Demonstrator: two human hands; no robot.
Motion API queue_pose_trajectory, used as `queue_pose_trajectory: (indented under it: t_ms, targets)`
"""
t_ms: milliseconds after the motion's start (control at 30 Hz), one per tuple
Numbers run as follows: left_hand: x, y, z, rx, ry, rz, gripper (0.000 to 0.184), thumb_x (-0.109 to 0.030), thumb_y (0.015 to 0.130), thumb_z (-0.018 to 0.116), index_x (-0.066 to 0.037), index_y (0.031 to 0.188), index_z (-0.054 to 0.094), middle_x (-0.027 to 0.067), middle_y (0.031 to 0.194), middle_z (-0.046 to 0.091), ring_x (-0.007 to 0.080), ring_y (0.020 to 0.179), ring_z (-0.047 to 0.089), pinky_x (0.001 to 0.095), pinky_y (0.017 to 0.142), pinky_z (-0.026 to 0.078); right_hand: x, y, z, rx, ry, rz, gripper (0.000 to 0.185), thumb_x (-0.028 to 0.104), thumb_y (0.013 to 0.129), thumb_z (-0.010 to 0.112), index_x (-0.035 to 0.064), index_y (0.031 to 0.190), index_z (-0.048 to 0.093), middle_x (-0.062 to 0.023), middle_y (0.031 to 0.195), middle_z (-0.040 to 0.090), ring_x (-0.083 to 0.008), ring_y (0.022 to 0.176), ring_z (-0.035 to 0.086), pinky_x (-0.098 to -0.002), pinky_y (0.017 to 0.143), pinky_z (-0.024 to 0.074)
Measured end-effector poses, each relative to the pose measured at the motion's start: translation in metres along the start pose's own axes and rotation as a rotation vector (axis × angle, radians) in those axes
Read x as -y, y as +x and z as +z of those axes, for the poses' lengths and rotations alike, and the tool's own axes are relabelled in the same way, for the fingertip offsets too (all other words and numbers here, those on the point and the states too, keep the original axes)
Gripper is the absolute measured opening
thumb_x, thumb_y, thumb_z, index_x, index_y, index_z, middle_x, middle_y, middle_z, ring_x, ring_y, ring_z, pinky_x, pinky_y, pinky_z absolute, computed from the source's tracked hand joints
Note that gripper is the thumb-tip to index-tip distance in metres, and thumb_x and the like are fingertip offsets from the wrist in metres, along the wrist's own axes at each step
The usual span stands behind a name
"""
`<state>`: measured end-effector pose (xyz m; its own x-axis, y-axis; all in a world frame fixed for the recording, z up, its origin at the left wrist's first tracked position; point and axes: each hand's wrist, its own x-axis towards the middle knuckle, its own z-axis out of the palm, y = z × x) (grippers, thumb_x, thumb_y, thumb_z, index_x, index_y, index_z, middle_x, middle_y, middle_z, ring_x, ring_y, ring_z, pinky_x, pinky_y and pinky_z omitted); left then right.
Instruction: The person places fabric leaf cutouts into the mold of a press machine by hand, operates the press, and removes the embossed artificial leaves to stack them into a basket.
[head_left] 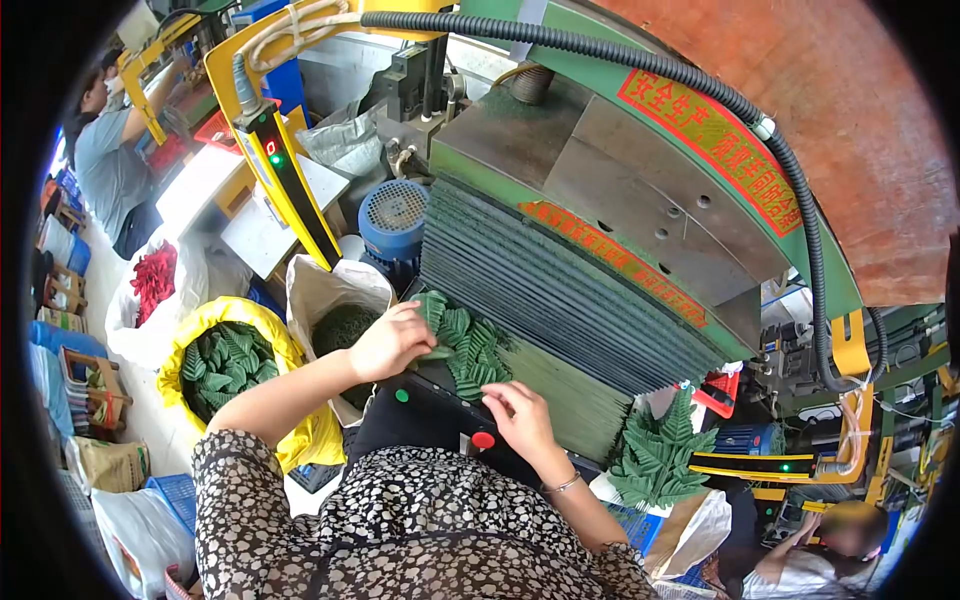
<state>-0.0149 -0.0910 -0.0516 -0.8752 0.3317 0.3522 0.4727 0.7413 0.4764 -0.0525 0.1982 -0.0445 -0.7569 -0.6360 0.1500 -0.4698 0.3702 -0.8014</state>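
Observation:
Green artificial leaves (466,345) with ribbed, feathery fronds lie at the left end of the flat press bed (570,395). My left hand (392,343) is closed, its fingers curled on the left edge of these leaves. At their lower right edge, the thumb and forefinger of my right hand (520,415) pinch the leaf tips. A dark control panel with a green button (402,396) and a red button (483,440) sits just below both hands. Above the bed hangs the ridged dark face of the press (560,285).
Yellow sensor bars stand at the left (290,190) and right (760,465). More leaves (665,450) are piled right of the bed. A yellow sack (172,345) of leaves and a white sack (300,290) stand left. Other people (110,165) work at far left and lower right.

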Motion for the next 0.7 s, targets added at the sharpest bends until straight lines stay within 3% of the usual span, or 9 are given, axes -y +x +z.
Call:
queue_pose_trajectory:
  t_ms: [67,167,200,300,467,533,567,667,700]
  targets:
    - [-0.013,0.011,0.004,-0.075,-0.095,-0.114,0.008,-0.011,0.088,0.067,-0.011,0.095,0.064,0.005,0.094,0.065,0.0254,0.102,0.06,0.041,0.099,0.044,0.019,0.018,-0.005,-0.073,0.067,-0.048,0.017,0.007,0.084,0.073,0.0049,0.1,0.071,-0.0072,0.086,0.066,-0.0165,0.068,0.065,-0.0281,0.061,0.0546]
    - [-0.037,0.024,0.028,0.129,-1.274,-0.561,0.012,-0.014,0.093,0.065,-0.006,0.102,0.065,0.0059,0.094,0.067,0.0219,0.095,0.063,0.0354,0.094,0.048,0.032,0.037,-0.019,-0.216,0.196,-0.141,0.018,0.006,0.083,0.074,0.0042,0.101,0.072,-0.0054,0.084,0.066,-0.0142,0.069,0.065,-0.0266,0.058,0.054]
    - [-0.043,0.028,0.031,0.133,-1.272,-0.553,0.012,-0.014,0.093,0.065,-0.006,0.102,0.065,0.0059,0.094,0.067,0.0219,0.095,0.063,0.0354,0.094,0.048,0.023,0.039,-0.023,-0.156,0.233,-0.169,0.017,0.005,0.083,0.074,0.0039,0.1,0.072,-0.0045,0.084,0.065,-0.013,0.069,0.064,-0.0254,0.057,0.0536]
    - [-0.059,0.038,0.041,0.2,-1.662,-0.588,0.019,-0.015,0.098,0.059,-0.001,0.109,0.062,0.0038,0.096,0.067,0.0134,0.092,0.063,0.0289,0.09,0.05,0.003,0.037,-0.036,-0.038,0.294,-0.213,0.016,0.003,0.082,0.075,0.0032,0.098,0.072,-0.0027,0.082,0.065,-0.0105,0.069,0.064,-0.0232,0.055,0.0526]
    - [-0.075,0.057,0.027,0.491,-1.714,-0.729,0.027,-0.022,0.1,0.058,0.001,0.114,0.061,0.003,0.095,0.065,0.013,0.09,0.061,0.0268,0.087,0.048,0.001,0.033,-0.054,0.077,0.32,0.143,0.008,0.004,0.084,0.075,0.0008,0.09,0.071,-0.0033,0.079,0.065,-0.0071,0.062,0.062,-0.0217,0.05,0.049]
    - [-0.07,0.059,0.059,0.471,-1.399,-0.597,0.03,-0.026,0.101,0.055,0.0,0.115,0.06,0.0023,0.094,0.064,0.0127,0.088,0.06,0.0266,0.084,0.048,0.004,0.033,-0.055,0.091,0.403,0.314,0.008,0.005,0.084,0.075,-0.0007,0.086,0.07,-0.0041,0.077,0.065,-0.0065,0.058,0.06,-0.0215,0.049,0.0474]
    - [-0.07,0.059,0.071,0.456,-1.241,-0.527,0.032,-0.028,0.101,0.054,0.0,0.115,0.06,0.0019,0.094,0.064,0.0126,0.086,0.059,0.0265,0.082,0.047,0.003,0.03,-0.052,0.088,0.401,0.314,0.008,0.005,0.084,0.075,-0.0007,0.086,0.07,-0.0041,0.077,0.065,-0.0065,0.058,0.06,-0.0215,0.049,0.0474]
    - [-0.085,0.054,0.084,0.392,-1.185,-0.534,0.032,-0.028,0.102,0.054,0.0,0.115,0.061,0.0017,0.093,0.063,0.0129,0.084,0.058,0.0264,0.08,0.047,-0.004,0.018,-0.034,-0.059,0.41,0.068,0.011,0.007,0.084,0.076,-0.0012,0.083,0.069,-0.0034,0.073,0.064,-0.0059,0.056,0.059,-0.021,0.049,0.0454]
    - [-0.089,0.05,0.088,0.376,-1.163,-0.546,0.032,-0.029,0.102,0.054,0.0,0.115,0.061,0.0015,0.093,0.063,0.0131,0.083,0.057,0.0264,0.079,0.047,-0.005,0.014,-0.033,-0.07,0.416,0.083,0.011,0.007,0.084,0.076,-0.0012,0.083,0.069,-0.0034,0.073,0.064,-0.0059,0.056,0.059,-0.021,0.049,0.0454]
